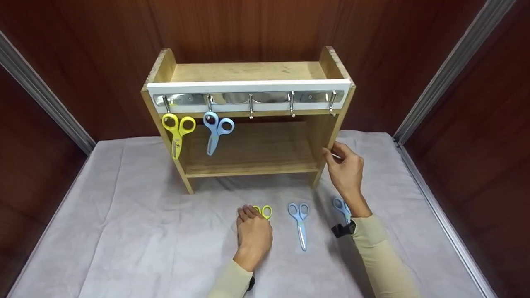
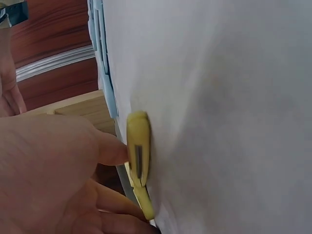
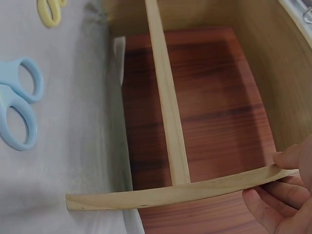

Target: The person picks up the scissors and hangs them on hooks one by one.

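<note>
- Gripping the right side panel (image 1: 336, 128) of the wooden rack (image 1: 256, 153), the right hand (image 1: 348, 167) has its thumb on the inner side and its fingers bent round the outer side.
- The right arm reaches forward beside the rack's right foot, its sleeve (image 1: 385, 256) nearer the wearer and a black wrist strap (image 1: 343, 229) at the cuff.
- The left hand (image 1: 254, 234) lies low in front of the rack, back upward, its fingers pointing toward the rack.
- Under that palm, in front of the rack, the covered yellow scissors (image 2: 138, 131) rest on the grey cloth (image 1: 145, 240), handles toward the rack; the left thumb touches them, but I cannot tell whether thumb and fingers pinch them.
- Blue scissors (image 1: 302, 231) lie before the rack's right half, rings toward it, between the two arms.
- Another blue pair (image 1: 346, 213) lies in front of the rack's right foot, partly hidden by the right forearm.
- Across the rack's upper front runs a white rail (image 1: 248, 87) with five metal hooks (image 1: 251, 103); hanging yellow scissors (image 1: 177, 138) take the leftmost, hanging blue scissors (image 1: 213, 138) the next.
</note>
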A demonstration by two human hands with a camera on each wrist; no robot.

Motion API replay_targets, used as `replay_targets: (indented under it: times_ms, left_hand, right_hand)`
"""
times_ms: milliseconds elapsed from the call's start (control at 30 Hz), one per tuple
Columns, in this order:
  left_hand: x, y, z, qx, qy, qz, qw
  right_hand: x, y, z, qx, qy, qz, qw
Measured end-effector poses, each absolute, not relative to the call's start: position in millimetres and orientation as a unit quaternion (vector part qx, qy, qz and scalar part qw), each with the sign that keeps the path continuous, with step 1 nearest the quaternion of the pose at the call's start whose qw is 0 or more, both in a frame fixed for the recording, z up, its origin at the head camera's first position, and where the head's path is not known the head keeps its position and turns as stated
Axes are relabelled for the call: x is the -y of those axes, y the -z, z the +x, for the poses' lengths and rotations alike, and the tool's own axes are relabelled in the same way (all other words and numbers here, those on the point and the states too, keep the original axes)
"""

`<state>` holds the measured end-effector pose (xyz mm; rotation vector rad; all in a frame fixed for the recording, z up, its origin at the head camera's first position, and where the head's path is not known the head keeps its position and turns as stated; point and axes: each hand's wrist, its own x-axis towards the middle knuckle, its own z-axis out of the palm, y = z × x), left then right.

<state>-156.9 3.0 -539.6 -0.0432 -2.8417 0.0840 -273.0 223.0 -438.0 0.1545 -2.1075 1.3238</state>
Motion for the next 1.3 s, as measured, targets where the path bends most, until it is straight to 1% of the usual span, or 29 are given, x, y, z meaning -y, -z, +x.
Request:
replay_targets:
  times_ms: [233, 400, 567, 667, 833, 900, 967, 1033, 1067, 1133, 1267, 1300]
  left_hand:
    - [-9.5, 535.3, -158.7, 0.988, -0.087, -0.014, 0.127]
    - [-11.5, 535.7, -163.2, 0.984, -0.098, -0.013, 0.146]
    - [-11.5, 535.2, -165.8, 0.984, -0.091, -0.02, 0.151]
    - [-9.8, 536.0, -166.7, 0.982, -0.08, -0.022, 0.171]
    - [-3.4, 536.5, -168.6, 0.972, -0.058, -0.022, 0.228]
    - [-0.2, 534.9, -168.7, 0.969, -0.047, -0.03, 0.242]
    - [3.9, 532.1, -168.5, 0.968, -0.025, -0.043, 0.244]
    - [9.5, 527.2, -169.0, 0.971, 0.025, -0.054, 0.23]
    - [13.1, 523.7, -169.8, 0.974, 0.061, -0.057, 0.21]
    - [21.4, 515.5, -173.0, 0.975, 0.147, -0.059, 0.153]
    - [40.0, 497.5, -183.1, 0.947, 0.319, -0.047, 0.009]
    - [44.4, 493.8, -185.6, 0.934, 0.354, -0.047, -0.017]
  right_hand:
    - [-223.0, 438.2, -272.7, 0.799, -0.506, 0.064, 0.318]
    - [-223.0, 438.0, -271.9, 0.8, -0.509, 0.058, 0.314]
    - [-223.7, 437.2, -271.8, 0.803, -0.503, 0.053, 0.316]
    - [-224.3, 437.4, -272.0, 0.804, -0.501, 0.052, 0.316]
    - [-224.4, 438.5, -272.3, 0.802, -0.506, 0.056, 0.312]
    - [-224.3, 438.6, -272.6, 0.802, -0.506, 0.056, 0.313]
    - [-224.2, 438.5, -272.9, 0.802, -0.505, 0.055, 0.315]
    - [-223.5, 438.2, -273.0, 0.802, -0.504, 0.054, 0.315]
    - [-223.3, 438.0, -273.1, 0.803, -0.503, 0.055, 0.314]
    - [-222.7, 438.1, -273.5, 0.805, -0.501, 0.055, 0.312]
    - [-222.0, 437.7, -273.2, 0.808, -0.497, 0.054, 0.312]
    - [-221.8, 437.7, -273.1, 0.808, -0.497, 0.053, 0.312]
